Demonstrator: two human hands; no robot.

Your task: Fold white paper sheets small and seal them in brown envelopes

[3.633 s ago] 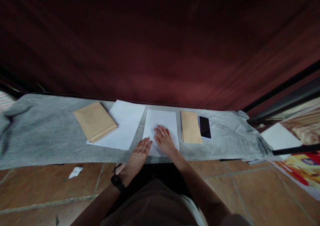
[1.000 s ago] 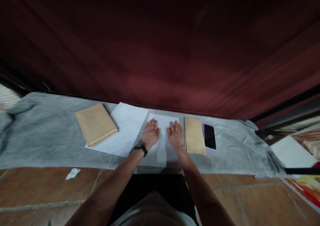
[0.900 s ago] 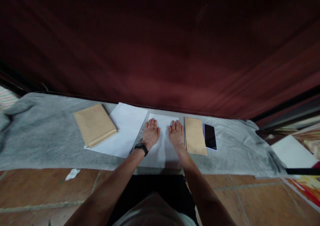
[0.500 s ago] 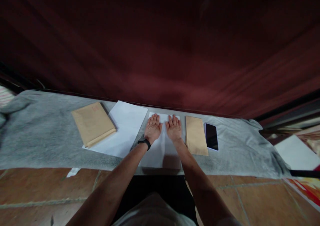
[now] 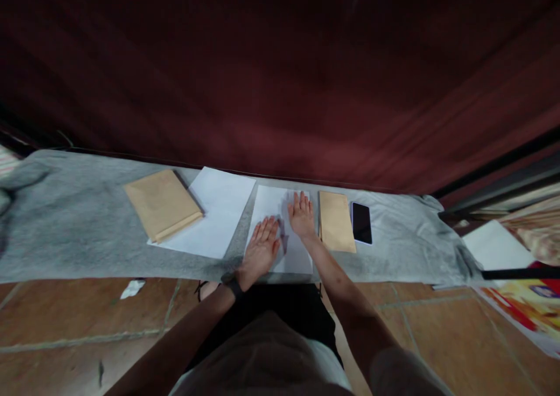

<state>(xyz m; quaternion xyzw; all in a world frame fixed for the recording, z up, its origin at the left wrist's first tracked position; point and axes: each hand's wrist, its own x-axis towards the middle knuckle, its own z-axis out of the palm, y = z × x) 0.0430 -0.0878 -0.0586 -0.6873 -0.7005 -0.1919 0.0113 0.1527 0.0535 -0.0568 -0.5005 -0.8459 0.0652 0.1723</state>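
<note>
A white sheet of paper [image 5: 265, 200] lies in front of me on the grey cloth. My left hand [image 5: 261, 249], with a dark watch [image 5: 233, 285] on its wrist, rests over the sheet's near left part, fingers stretched out. Farther up on the right side of the same sheet, my right hand [image 5: 301, 216] lies flat with its fingers extended. Neither hand grips anything. Just right of the paper is a small stack of brown envelopes [image 5: 338, 222].
A phone [image 5: 361, 223] lies beyond the right envelopes. At left, a thicker pile of brown envelopes [image 5: 163, 203] partly covers more white paper [image 5: 225, 206]. The grey cloth [image 5: 79, 221] covers the long surface, which a dark red curtain [image 5: 280, 104] borders at the back.
My left hand has slid down the sheet toward me, away from its place beside the right hand. My right hand stays near the sheet's far end. The view has shifted slightly.
</note>
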